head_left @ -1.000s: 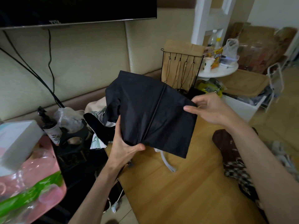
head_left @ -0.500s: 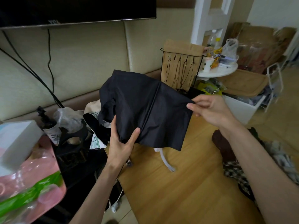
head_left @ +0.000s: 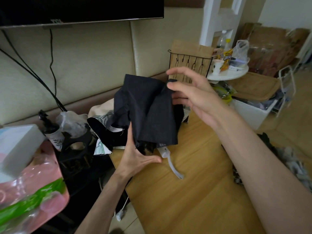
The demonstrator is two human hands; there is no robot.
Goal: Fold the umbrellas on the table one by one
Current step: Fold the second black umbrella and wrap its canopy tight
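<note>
At the centre of the frame the black umbrella point(head_left: 148, 112) is held up above the far left corner of the wooden tabletop point(head_left: 185, 208). Its cloth is gathered in loose panels, and its white strap point(head_left: 173, 168) hangs down from the lower end.

The left hand point(head_left: 136, 156) carries the lower end. Its thumb is spread away under the cloth and one finger lies straight along the fabric. The other fingers are hidden behind, so I cannot tell if they curl round the shaft. The right hand point(head_left: 197, 97) is at the upper right of the cloth with fingers spread. Only some fingertips touch the fabric edge, and nothing is pinched.

Several things could go wrong from here:

- **Panel falling open:** the right hand does not hold the cloth, so the panel just laid over may open again.
- **Wrinkled roll:** the bunch at the left side is not smoothed. If it is wrapped like this, the roll will be thick and wrinkled.
- **Bundle slipping:** with the left thumb off the cloth, the bundle may slide down toward the table edge.
- **Strap catching:** the hanging strap may be caught inside the wrap.
- **Cloth snagging:** a patterned heap of cloth point(head_left: 99, 122), probably another umbrella, lies just behind, and loose fabric could catch on it.
</note>
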